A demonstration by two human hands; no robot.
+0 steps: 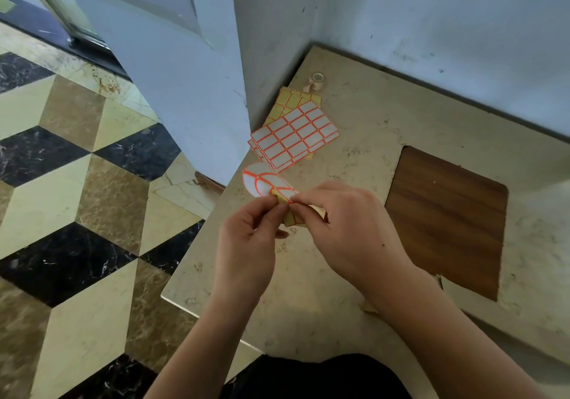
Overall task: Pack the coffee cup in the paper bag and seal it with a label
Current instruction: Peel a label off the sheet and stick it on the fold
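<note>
My left hand (249, 229) and right hand (342, 229) both pinch a curled label sheet (265, 184) above the counter (364, 127). More label sheets (294, 134) lie just beyond it, near the wall corner.

Both hands — left (246, 229), right (345, 229) — pinch a curled label sheet (265, 184) above the counter (354, 139), near stacked sheets (294, 136).

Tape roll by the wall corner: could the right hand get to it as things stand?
Probably yes, but not at once. The right hand pinches the bent label sheet together with the left hand. Only the flat label sheets lie before the tape roll.
</note>
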